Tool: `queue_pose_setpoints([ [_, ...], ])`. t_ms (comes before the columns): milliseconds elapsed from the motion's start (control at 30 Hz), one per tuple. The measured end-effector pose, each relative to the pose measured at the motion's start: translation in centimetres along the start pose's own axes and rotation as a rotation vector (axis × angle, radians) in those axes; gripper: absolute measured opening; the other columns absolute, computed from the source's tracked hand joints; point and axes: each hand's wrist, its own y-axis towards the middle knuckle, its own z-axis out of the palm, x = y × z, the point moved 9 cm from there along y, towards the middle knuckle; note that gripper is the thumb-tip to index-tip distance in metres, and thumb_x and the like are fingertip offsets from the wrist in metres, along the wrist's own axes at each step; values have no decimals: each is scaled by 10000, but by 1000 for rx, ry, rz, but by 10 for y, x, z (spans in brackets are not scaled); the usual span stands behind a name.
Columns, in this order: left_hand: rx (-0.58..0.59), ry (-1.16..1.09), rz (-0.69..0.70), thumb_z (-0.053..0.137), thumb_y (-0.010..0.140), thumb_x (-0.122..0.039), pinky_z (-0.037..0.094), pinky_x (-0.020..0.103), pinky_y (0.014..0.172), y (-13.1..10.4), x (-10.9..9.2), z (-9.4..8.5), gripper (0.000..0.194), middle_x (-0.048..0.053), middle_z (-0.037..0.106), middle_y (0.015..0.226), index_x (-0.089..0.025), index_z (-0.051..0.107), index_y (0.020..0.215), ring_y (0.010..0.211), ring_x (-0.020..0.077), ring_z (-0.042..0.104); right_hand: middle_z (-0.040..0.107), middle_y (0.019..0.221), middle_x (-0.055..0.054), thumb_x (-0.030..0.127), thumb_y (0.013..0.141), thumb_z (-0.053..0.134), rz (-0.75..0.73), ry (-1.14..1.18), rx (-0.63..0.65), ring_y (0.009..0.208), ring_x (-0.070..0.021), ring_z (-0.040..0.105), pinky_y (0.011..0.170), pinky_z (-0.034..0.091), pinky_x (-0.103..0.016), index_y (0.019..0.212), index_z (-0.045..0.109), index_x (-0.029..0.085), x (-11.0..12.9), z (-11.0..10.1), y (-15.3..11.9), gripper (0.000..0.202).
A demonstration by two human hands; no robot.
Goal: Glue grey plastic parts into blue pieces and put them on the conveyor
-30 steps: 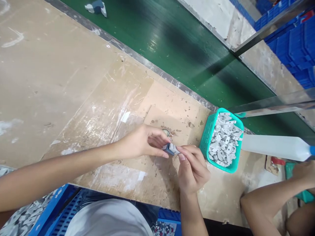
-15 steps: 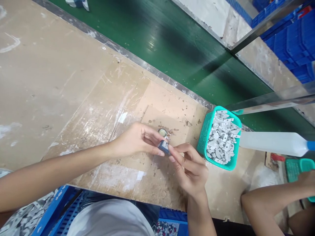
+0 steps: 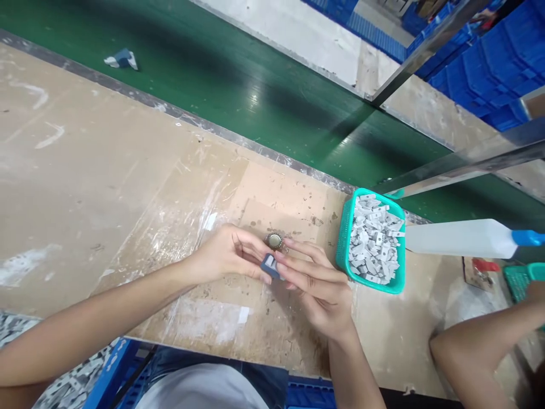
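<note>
A small dark blue plastic part with a light grey insert is held over the bench. My left hand pinches its left side between thumb and fingers. From the right, my right hand presses fingertips onto the same part, its thumb partly hidden beneath. Just beyond the part, a bottle cap lies hollow side up on stained cardboard. To the right of my right hand stands a teal basket full of small grey plastic pieces.
A white bottle with a blue cap lies right of the basket. Behind the bench runs a green conveyor belt carrying a blue and white part. Metal posts rise at the right. A co-worker's arm rests at lower right.
My right hand's fingers have straightened and moved further over the part, while my left hand keeps its pinch. The camera view has shifted, showing more of the belt.
</note>
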Motion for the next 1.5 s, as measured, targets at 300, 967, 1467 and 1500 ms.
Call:
queue_pose_setpoints([
  [300, 66, -298, -229, 826, 702, -287, 541, 204, 726, -12, 25, 21, 268, 37, 692, 863, -178, 746, 933, 772, 129, 647, 639, 1297, -32, 335, 990, 433, 138, 292, 60, 1276, -208, 527, 1092, 411, -511, 1348, 531, 317, -8, 2, 5, 372],
  [967, -660, 586, 98, 747, 763, -463, 448, 223, 979, 17, -86, -49, 565, 32, 609, 1322, -275, 608, 1277, 1260, 222, 523, 666, 1016, -93, 162, 842, 530, 762, -645, -426, 945, -225, 612, 866, 493, -373, 1153, 685, 157, -93, -145, -71, 347],
  [1467, -849, 1371, 470, 502, 916, -277, 182, 559, 1114, 156, -182, -35, 475, 222, 420, 1385, -7, 464, 1305, 1361, 392, 216, 671, 994, -90, 156, 855, 540, 736, -708, -549, 993, -256, 548, 873, 451, -374, 956, 640, 161, -101, -137, -75, 142],
  [1500, -856, 1390, 493, 494, 918, -275, 161, 547, 1121, 167, -178, -23, 452, 222, 368, 1424, -24, 486, 1294, 1373, 391, 180, 677, 1006, -86, 186, 874, 536, 716, -667, -603, 1001, -247, 564, 865, 462, -364, 964, 629, 169, -99, -140, -78, 130],
])
